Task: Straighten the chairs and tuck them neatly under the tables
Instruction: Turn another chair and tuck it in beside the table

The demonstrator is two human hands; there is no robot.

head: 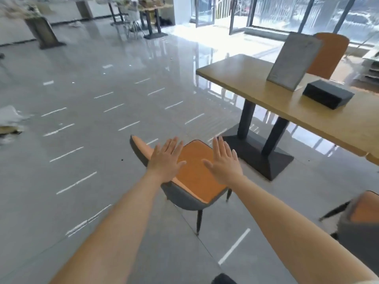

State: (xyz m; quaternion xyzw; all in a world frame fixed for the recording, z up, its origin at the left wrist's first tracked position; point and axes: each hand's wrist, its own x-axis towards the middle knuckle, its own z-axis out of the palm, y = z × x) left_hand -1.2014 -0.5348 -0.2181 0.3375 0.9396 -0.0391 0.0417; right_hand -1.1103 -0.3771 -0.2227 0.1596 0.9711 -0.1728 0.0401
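An orange-and-grey chair stands on the floor a little out from the wooden table, turned at an angle to it. My left hand hovers open above the chair's backrest edge, fingers spread. My right hand is open too, held over the seat's right side. Neither hand grips the chair. A second orange-and-grey chair sits at the lower right, partly cut off. A third orange chair stands behind the table on its far side.
On the table stand a menu holder and a black box. The table's black pedestal base lies right of the chair. Another table and a counter stand far back. Debris lies at the left edge.
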